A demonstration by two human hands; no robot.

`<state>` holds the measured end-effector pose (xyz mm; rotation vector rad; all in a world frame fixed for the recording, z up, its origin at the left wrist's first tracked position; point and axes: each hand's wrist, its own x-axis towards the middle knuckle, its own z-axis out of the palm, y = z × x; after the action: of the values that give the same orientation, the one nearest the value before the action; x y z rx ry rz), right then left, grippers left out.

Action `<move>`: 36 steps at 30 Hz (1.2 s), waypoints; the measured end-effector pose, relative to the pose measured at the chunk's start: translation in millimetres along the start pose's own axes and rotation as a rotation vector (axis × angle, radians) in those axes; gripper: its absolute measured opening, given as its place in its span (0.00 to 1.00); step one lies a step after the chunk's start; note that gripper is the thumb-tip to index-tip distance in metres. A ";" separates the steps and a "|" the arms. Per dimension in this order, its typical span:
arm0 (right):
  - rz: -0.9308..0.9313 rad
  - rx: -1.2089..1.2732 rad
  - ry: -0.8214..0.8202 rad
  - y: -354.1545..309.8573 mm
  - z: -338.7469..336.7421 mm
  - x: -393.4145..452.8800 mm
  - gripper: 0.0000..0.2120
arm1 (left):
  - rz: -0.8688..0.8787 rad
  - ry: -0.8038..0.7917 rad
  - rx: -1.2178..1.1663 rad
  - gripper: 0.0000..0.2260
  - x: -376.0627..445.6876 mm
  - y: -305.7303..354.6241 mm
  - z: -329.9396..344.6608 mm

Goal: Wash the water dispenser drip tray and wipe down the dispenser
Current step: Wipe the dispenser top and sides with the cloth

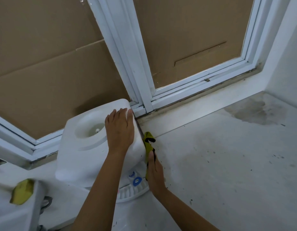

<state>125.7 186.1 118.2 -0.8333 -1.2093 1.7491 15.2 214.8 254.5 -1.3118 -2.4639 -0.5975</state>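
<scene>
We see no readable writing; the only markings are a blue tap (137, 180) at the front of the white water dispenser (94, 147), just above the ribbed drip tray (132, 193) at six o'clock. Our left hand (120, 130) lies flat, grip open, on the dispenser's top right edge. Our right hand (155, 174) presses a yellow-green cloth (148, 142) to its right side wall; whether fingers curl round it we cannot tell. The dispenser's back corner sits tight to the window frame (137, 90); the stained worktop (227, 155) lies open toward three o'clock.
</scene>
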 end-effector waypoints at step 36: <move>0.499 -0.083 -0.322 22.8 8.7 137.3 0.48 | -0.100 -0.036 -0.020 0.35 -1.2 7.8 -1.7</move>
<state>52.7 301.7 90.9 -0.9897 -1.3694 2.3180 22.5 217.0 257.2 -1.2226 -2.5712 -0.6292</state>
